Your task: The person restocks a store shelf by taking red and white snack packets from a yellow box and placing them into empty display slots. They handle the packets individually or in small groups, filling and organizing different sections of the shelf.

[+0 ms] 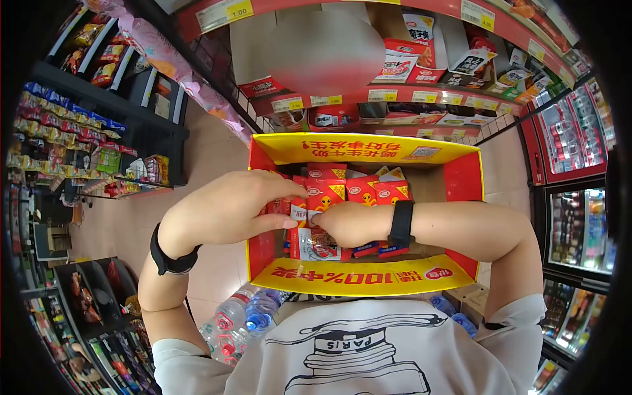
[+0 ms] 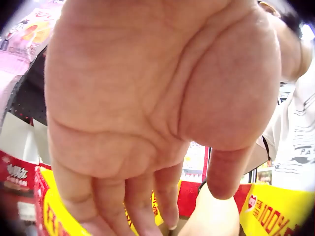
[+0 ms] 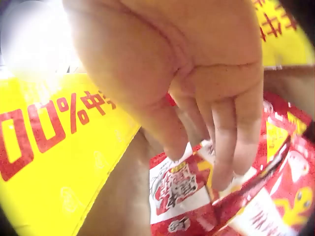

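A yellow and red carton (image 1: 464, 191) holds several red snack packets (image 1: 327, 191), crowded in its left and middle parts. My left hand (image 1: 240, 207) reaches over the carton's left wall, fingers loosely extended and thumb apart, at the leftmost packets. In the left wrist view, the palm (image 2: 147, 108) shows with nothing in it. My right hand (image 1: 359, 225) comes in from the right beside the left fingertips. The right wrist view has its fingers (image 3: 224, 142) extended down onto a red and white packet (image 3: 179, 189), the thumb apart from them; the exact fingertip contact is partly hidden.
Shelves with price labels (image 1: 382, 95) and more packets stand beyond the carton. Bottles (image 1: 260, 309) are below its near left side. Snack racks (image 1: 72, 141) line the left, past a tiled floor (image 1: 118, 227). Drink coolers (image 1: 579, 224) stand at right.
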Demonstrator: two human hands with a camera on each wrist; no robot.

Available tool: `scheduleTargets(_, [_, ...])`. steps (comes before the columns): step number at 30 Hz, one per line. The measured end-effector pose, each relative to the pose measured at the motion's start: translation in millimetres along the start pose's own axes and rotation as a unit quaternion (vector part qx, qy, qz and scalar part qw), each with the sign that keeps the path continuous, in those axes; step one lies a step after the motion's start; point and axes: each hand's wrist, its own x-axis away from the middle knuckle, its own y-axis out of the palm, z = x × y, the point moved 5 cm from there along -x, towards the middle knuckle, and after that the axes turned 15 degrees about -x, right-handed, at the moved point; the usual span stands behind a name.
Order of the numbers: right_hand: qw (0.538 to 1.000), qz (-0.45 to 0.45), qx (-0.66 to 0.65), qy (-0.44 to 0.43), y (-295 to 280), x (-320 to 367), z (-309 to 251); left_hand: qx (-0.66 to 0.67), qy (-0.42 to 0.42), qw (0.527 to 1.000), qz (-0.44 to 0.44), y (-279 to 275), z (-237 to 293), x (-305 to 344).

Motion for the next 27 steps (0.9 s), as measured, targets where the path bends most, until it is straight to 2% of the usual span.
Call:
scheduleTargets(1, [0.997, 0.027, -0.060, 0.029, -2.6, 0.5, -0.1, 0.002, 0.005, 1.000, 0.012, -0.7, 0.0, 0.2])
scheduleTargets(2, [0.997, 0.013, -0.055, 0.053, -2.5, 1.9, -1.7, 0.006, 0.010, 1.000, 0.023, -0.9, 0.2, 0.8])
scheduleTargets(5, [0.988, 0.056, -0.127, 0.068, -3.3, 6.6, -0.9, 0.012, 0.013, 0.999, 0.029, -1.0, -1.8, 0.4])
scheduleTargets(8, [0.996, 0.007, -0.087, 0.030, 10.3, 6.6, 3.3, 0.003, 0.008, 1.000, 0.021, -0.5, -2.1, -0.4])
scheduleTargets(12, [0.999, -0.010, 0.005, 0.043, 11.8, 6.7, 5.4, 0.004, 0.002, 1.000, 0.016, -2.0, -0.3, -0.8])
scheduleTargets(14, [0.999, 0.035, -0.003, 0.011, -19.2, 12.6, -12.5, 0.015, -0.007, 1.000, 0.020, -2.9, 1.1, -0.6])
scheduleTargets(15, [0.998, 0.059, 0.000, 0.025, -42.7, 19.8, -26.8, 0.014, -0.007, 1.000, 0.021, -3.7, 2.3, -0.3])
scheduleTargets(17, [0.993, 0.093, 0.062, 0.025, -86.6, 37.5, -46.9, 0.093, -0.052, 0.993, 0.041, -6.7, 0.2, 0.5])
scheduleTargets(19, [0.982, 0.187, 0.006, 0.002, -125.0, 60.8, -59.5, 0.141, -0.081, 0.984, 0.067, -14.0, 2.4, 0.2])
scheduleTargets(20, [0.968, 0.246, 0.004, -0.056, -139.5, 69.2, -64.5, 0.188, -0.110, 0.972, 0.093, -17.9, 1.1, -0.5])
scheduleTargets(21, [0.966, 0.254, -0.007, -0.044, -151.8, 78.9, -66.4, 0.186, -0.106, 0.972, 0.094, -16.7, 1.1, -4.0])
scheduleTargets(23, [0.942, 0.237, -0.235, 0.030, -161.8, 93.2, -65.5, 0.274, -0.062, 0.933, 0.226, -28.3, 2.2, -10.4])
scheduleTargets(24, [0.922, 0.243, -0.301, 0.013, -163.5, 98.2, -63.3, 0.347, -0.091, 0.913, 0.195, -29.2, 0.9, -13.9])
scheduleTargets(27, [0.909, 0.309, -0.277, -0.022, -177.0, 114.9, -59.0, 0.304, -0.061, 0.921, 0.236, -49.5, 10.0, -33.1])
